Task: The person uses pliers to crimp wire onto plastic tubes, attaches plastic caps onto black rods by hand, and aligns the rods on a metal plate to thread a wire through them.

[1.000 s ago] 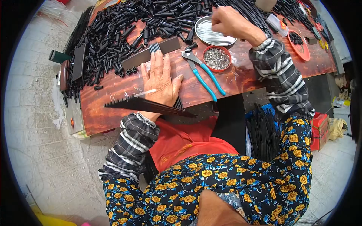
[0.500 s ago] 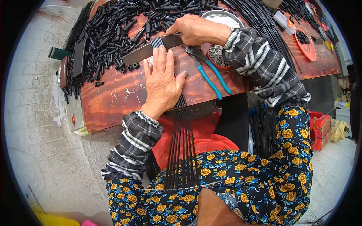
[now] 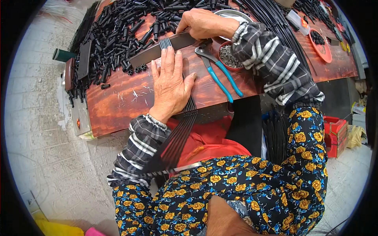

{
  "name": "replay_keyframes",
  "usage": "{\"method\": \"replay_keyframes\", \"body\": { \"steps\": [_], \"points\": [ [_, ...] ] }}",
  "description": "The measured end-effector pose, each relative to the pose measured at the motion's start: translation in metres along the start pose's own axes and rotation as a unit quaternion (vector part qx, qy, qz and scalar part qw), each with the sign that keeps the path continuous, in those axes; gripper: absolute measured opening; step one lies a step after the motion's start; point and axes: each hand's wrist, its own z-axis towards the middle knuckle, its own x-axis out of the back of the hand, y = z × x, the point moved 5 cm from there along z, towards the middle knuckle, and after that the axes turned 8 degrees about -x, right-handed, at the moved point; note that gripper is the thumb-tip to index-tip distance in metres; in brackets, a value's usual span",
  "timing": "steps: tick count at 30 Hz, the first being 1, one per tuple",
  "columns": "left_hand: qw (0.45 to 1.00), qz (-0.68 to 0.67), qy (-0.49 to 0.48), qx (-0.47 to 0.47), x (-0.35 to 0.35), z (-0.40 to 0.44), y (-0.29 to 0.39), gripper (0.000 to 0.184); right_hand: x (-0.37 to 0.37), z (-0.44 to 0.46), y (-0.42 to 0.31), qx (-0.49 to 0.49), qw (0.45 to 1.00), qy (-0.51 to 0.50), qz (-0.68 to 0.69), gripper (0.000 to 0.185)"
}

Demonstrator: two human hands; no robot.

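My left hand (image 3: 171,84) lies flat with fingers stretched over a row of thin black rods, like umbrella ribs (image 3: 177,137). Their silvery tips (image 3: 165,43) stick out past my fingertips against a long dark metal bar (image 3: 149,54). Below the table edge the ribs hang toward my lap, their lower ends blurred beside my left sleeve. My right hand (image 3: 201,23) is curled over the right end of the bar, gripping it; its fingertips are partly hidden. Just right of my left hand rest pliers (image 3: 222,74) with teal handles, jaws toward the bar.
Black plastic tube pieces (image 3: 122,27) are heaped behind the bar on the wooden table (image 3: 114,114). A red bowl (image 3: 232,69) of small metal bits stands near my right sleeve. Long black rods (image 3: 271,23) lie at back right, beside a red tray (image 3: 323,55) of black bits.
The ribs' lower ends have swung left, from over my lap toward my left sleeve. My right hand has shifted slightly up along with its sleeve; my left hand stays nearly in place.
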Motion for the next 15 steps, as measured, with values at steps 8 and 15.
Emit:
{"method": "replay_keyframes", "body": {
  "steps": [8,15],
  "points": [
    [1.000,-0.009,0.001,0.004,-0.002,0.000,-0.002,0.065,-0.001,0.012,0.009,-0.002,0.994,-0.043,0.101,0.020],
    [1.000,-0.010,0.009,0.005,-0.005,-0.001,-0.005,0.068,-0.002,0.015,0.013,-0.006,0.991,-0.045,0.129,0.021]
  ]
}}
